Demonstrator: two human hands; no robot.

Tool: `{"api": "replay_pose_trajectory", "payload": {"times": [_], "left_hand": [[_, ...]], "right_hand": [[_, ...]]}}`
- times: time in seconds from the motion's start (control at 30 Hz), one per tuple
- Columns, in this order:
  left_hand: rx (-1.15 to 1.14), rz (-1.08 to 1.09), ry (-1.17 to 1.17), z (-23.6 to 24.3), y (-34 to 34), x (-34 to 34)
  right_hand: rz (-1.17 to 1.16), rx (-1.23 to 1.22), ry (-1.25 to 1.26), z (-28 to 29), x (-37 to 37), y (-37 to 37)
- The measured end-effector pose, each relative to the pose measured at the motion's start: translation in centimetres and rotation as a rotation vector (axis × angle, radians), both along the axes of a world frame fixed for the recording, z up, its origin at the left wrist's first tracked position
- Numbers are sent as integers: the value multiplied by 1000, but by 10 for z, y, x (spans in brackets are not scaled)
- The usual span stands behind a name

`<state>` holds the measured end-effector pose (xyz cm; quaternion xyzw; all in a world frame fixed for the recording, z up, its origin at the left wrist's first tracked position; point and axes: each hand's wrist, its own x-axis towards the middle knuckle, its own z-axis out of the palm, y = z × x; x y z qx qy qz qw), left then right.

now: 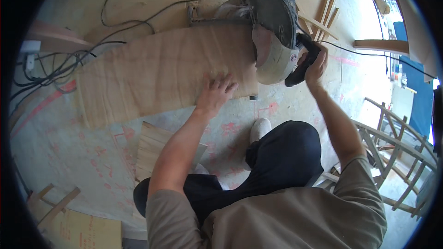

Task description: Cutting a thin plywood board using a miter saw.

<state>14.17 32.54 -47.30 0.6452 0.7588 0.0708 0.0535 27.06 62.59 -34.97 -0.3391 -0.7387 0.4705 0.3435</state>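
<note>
A miter saw point(274, 23) with a pale blade guard stands on the floor in front of me. My right hand point(316, 67) is wrapped round its black handle point(302, 64), to the right of the guard. Under the saw's head lies the right end of a wide wooden board point(161, 67), which stretches far to the left. My left hand point(218, 92) rests flat on the board near its front edge, fingers spread, holding nothing. The guard hides where the blade meets the wood.
Black cables point(60, 71) tangle at the left. A smaller wooden panel point(150, 145) lies by my left knee. Thin wood strips point(325, 14) lie behind the saw, on dusty floor. A wooden frame point(397, 152) stands at the right, and a cardboard sheet point(90, 230) lies at the lower left.
</note>
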Motion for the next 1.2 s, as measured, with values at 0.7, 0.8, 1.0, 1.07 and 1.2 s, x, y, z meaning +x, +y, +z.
{"api": "replay_pose_trajectory", "payload": {"times": [0.7,0.8,1.0,1.07,1.2], "left_hand": [[-139,-16,-143,53,6,-27],[-72,-113,-151,63,3,-24],[-188,-179,131,124,-20,-14],[-273,-147,47,167,-26,-18],[-326,-156,-100,212,-36,-18]], "right_hand": [[612,987,-1184,170,-229,228],[645,769,-1251,192,-217,223],[743,325,-1354,222,-209,198],[780,182,-1386,232,-213,188],[836,-130,-1466,231,-229,195]]}}
